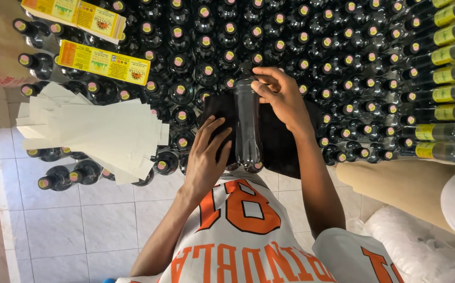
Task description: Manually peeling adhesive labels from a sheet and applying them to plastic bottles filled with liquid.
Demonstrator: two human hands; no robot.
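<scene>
A dark plastic bottle [248, 123] lay lengthwise on a black cloth [285, 149] spread over the person's lap, its capped neck pointing away from the body toward the crowd of standing bottles. The right hand [282, 97] closed its grip on the bottle's shoulder and neck, thumb and fingers curled round it from the right. The left hand [206, 157] lay flat against the bottle's lower left side, fingers spread and stretched along it, pressing rather than clasping. Ahead, dark capped bottles [227, 47] stood packed together on the tiled floor [80, 225]. A fanned stack of white label backs [101, 133] rested on top of the bottles to the left, and two bundles of yellow labels [104, 63] lay further up on the caps. Along the right edge, labelled bottles [442, 94] lay on their sides in a row.
</scene>
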